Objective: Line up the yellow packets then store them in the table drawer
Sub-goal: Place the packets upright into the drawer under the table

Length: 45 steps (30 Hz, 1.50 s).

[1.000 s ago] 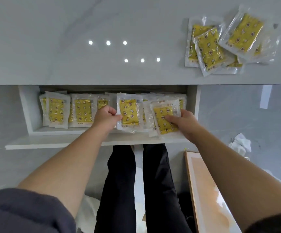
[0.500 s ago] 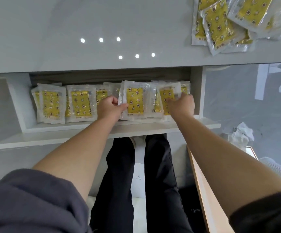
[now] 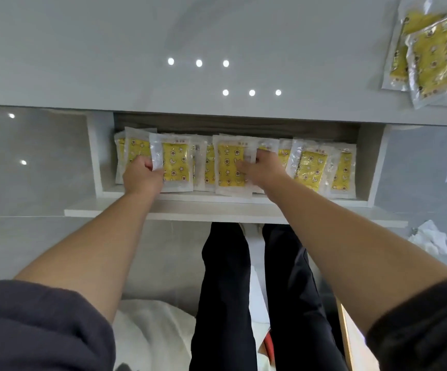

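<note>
The open white drawer (image 3: 217, 208) under the table top holds a row of several overlapping yellow packets in clear wrappers. My left hand (image 3: 142, 175) is at the left end of the row and grips the left edge of a packet (image 3: 175, 167). My right hand (image 3: 264, 168) lies in the middle of the row, fingers resting flat on a packet (image 3: 227, 167) and its neighbour. More packets (image 3: 310, 170) lie to the right in the drawer. A loose pile of yellow packets (image 3: 431, 57) sits on the table top at the far right.
The grey glossy table top (image 3: 163, 36) spreads above the drawer. My legs in black trousers (image 3: 225, 290) are below the drawer front. Crumpled white paper (image 3: 428, 239) lies on the floor at right, and a wooden board edge (image 3: 348, 341) shows at lower right.
Both hands have moved left along the row of packets: the left hand from the middle to the left end, the right hand from the right end to the middle. The view shifted left.
</note>
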Each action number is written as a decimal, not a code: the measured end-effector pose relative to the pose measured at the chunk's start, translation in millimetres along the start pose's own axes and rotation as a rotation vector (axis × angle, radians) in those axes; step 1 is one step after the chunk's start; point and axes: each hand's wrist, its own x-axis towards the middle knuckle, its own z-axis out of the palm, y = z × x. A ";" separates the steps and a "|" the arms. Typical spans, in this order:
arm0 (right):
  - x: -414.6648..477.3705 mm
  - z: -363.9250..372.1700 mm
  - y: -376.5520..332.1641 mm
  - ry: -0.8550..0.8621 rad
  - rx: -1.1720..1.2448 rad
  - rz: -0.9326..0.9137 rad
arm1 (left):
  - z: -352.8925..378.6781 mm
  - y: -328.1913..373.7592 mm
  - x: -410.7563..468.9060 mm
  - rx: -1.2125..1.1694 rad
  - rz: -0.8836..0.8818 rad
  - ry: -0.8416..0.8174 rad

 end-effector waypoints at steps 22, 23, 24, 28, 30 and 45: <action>30.1 -56.1 33.6 0.101 -1.044 -0.297 | 75.9 64.3 -29.1 0.889 0.777 -0.168; 30.3 -60.5 32.8 0.072 -1.027 -0.313 | 79.8 66.6 -29.7 0.912 0.733 -0.138; 29.6 -65.1 31.4 0.067 -1.003 -0.331 | 81.6 69.6 -30.6 0.911 0.685 -0.108; 15.8 -84.4 21.3 0.145 -0.840 -0.410 | 78.4 89.7 -52.0 0.894 0.670 -0.053; 2.9 -96.9 17.7 0.165 -0.718 -0.453 | 75.3 103.8 -74.4 0.871 0.762 -0.006; -16.9 -302.3 6.2 0.778 -0.114 -0.336 | 130.3 327.8 -169.4 0.215 0.513 0.007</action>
